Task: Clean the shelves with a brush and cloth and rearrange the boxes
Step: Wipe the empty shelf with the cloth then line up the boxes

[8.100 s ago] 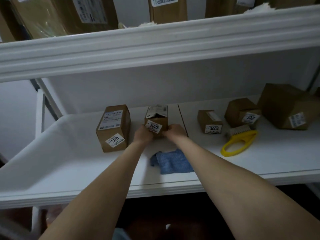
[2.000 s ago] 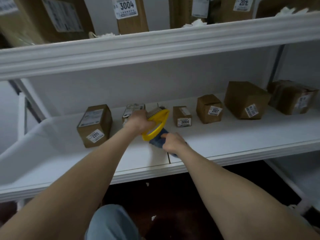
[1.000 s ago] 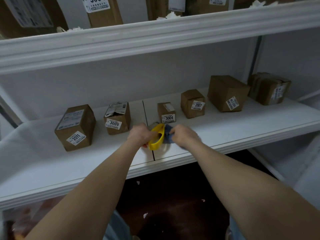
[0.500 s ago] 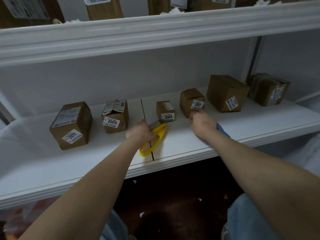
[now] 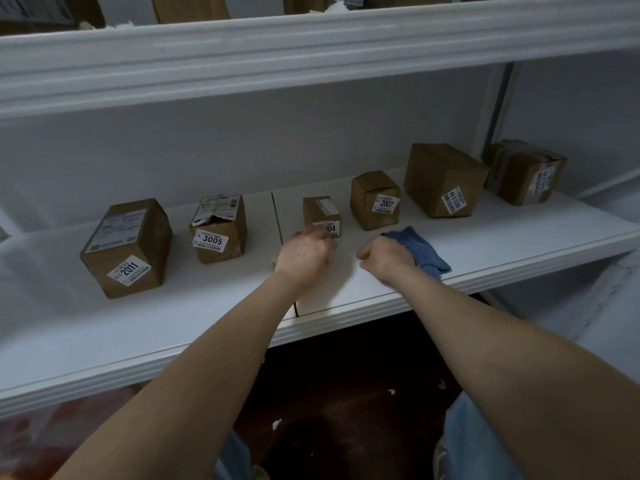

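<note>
One head-worn wide-angle camera faces forward and down, near the white shelf, which spans mid-frame.

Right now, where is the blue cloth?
Head view, right of centre: cloth on the shelf, held by the right hand, in front of box 2007.

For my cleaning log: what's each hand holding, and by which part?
Right hand grips the blue cloth at its left end. Left hand curls palm-down; anything in it is hidden.
</note>
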`<state>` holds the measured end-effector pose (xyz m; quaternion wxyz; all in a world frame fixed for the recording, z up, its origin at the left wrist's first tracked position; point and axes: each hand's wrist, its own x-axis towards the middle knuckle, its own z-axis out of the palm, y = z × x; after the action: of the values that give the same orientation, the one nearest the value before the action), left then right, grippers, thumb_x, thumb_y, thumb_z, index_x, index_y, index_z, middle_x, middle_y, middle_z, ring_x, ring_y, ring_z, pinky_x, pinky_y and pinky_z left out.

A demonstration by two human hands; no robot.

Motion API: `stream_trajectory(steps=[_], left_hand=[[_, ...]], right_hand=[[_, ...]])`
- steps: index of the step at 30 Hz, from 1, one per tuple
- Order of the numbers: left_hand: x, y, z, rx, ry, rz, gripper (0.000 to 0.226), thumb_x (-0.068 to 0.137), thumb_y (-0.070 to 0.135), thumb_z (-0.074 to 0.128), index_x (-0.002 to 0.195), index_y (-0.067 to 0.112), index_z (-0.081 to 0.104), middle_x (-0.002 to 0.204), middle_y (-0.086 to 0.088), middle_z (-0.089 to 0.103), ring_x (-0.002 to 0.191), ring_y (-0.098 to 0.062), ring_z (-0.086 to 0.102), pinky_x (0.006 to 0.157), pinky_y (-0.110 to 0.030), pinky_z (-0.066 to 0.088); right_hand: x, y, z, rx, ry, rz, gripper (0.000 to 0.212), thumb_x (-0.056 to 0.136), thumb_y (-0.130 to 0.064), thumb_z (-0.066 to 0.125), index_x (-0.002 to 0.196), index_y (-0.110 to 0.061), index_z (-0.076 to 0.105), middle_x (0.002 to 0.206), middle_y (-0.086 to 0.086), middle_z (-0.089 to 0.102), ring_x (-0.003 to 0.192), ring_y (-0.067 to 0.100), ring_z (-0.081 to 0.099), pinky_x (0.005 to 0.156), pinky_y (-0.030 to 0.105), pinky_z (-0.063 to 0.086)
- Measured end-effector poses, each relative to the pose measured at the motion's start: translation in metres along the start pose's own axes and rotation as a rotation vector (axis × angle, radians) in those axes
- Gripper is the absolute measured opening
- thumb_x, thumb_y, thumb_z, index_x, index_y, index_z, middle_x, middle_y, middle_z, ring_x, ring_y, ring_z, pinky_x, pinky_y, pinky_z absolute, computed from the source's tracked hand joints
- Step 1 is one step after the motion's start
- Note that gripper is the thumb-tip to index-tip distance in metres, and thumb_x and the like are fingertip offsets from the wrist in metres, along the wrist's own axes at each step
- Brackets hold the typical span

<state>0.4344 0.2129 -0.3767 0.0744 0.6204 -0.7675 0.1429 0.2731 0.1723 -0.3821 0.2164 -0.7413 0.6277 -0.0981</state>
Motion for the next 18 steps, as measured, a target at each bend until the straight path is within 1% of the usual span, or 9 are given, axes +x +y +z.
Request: stream_trajectory(steps=[2,4,6,8,11,14,16,18], left_hand=[[0.001,0.006,-0.001,-0.013,-0.059,0.039,0.035,0.093,0.016,0.048,0.125,0.024,0.059,0.13,0.0,0.054,0.125,-0.02,0.045,0.097,-0.032,0.042],[0.0,0.011,0.0,-0.008,-0.129,0.008,0.032,0.094,0.016,0.047,0.121,0.023,0.062,0.128,-0.003,0.055,0.122,-0.022,0.049,0.093,-0.034,0.047],[-0.002,0.014,0.004,0.046,-0.179,-0.023,0.029,0.094,0.015,0.045,0.115,0.017,0.066,0.123,-0.008,0.058,0.116,-0.026,0.053,0.087,-0.035,0.047],[-0.005,0.016,0.008,0.082,-0.198,-0.037,0.029,0.095,0.016,0.043,0.112,0.016,0.067,0.119,-0.008,0.06,0.113,-0.025,0.055,0.083,-0.033,0.047],[-0.006,0.017,0.009,0.077,-0.182,-0.04,0.031,0.096,0.018,0.041,0.114,0.016,0.067,0.119,-0.007,0.059,0.113,-0.025,0.055,0.084,-0.032,0.046],[-0.005,0.017,0.008,0.058,-0.199,-0.034,0.033,0.096,0.018,0.04,0.116,0.015,0.066,0.122,-0.01,0.058,0.114,-0.027,0.056,0.087,-0.032,0.045],[-0.003,0.017,0.007,0.054,-0.218,-0.043,0.033,0.096,0.017,0.04,0.116,0.014,0.066,0.124,-0.011,0.056,0.114,-0.028,0.056,0.088,-0.033,0.045],[-0.002,0.016,0.007,0.058,-0.23,-0.033,0.032,0.095,0.016,0.04,0.115,0.013,0.066,0.124,-0.012,0.056,0.114,-0.029,0.055,0.088,-0.033,0.045]], right_hand=[[0.0,-0.002,0.0,0.03,0.01,0.028,0.032,0.093,-0.017,0.058,0.124,-0.023,0.065,0.133,0.004,0.058,0.119,0.027,0.055,0.099,0.036,0.047],[0.0,-0.004,0.001,0.053,0.026,0.048,0.033,0.094,-0.016,0.057,0.125,-0.024,0.064,0.134,0.004,0.057,0.12,0.027,0.054,0.098,0.035,0.047],[-0.001,-0.006,0.002,0.067,0.041,0.069,0.032,0.095,-0.015,0.055,0.125,-0.02,0.064,0.133,0.005,0.057,0.119,0.028,0.055,0.097,0.035,0.047],[0.0,-0.007,0.003,0.079,0.037,0.084,0.032,0.096,-0.014,0.053,0.126,-0.015,0.063,0.132,0.007,0.057,0.119,0.029,0.054,0.097,0.036,0.046],[0.002,-0.009,0.003,0.09,0.024,0.101,0.033,0.096,-0.013,0.051,0.127,-0.012,0.061,0.132,0.01,0.057,0.119,0.03,0.054,0.098,0.036,0.046],[0.004,-0.009,0.001,0.106,-0.02,0.11,0.032,0.095,-0.012,0.049,0.124,-0.009,0.062,0.129,0.012,0.058,0.116,0.031,0.055,0.099,0.039,0.046],[0.006,-0.009,-0.001,0.1,-0.05,0.11,0.03,0.094,-0.01,0.049,0.12,-0.007,0.063,0.125,0.011,0.06,0.112,0.029,0.057,0.097,0.038,0.049],[0.006,-0.009,-0.001,0.099,-0.056,0.113,0.032,0.094,-0.009,0.049,0.123,-0.007,0.062,0.126,0.011,0.059,0.111,0.029,0.057,0.096,0.037,0.05]])
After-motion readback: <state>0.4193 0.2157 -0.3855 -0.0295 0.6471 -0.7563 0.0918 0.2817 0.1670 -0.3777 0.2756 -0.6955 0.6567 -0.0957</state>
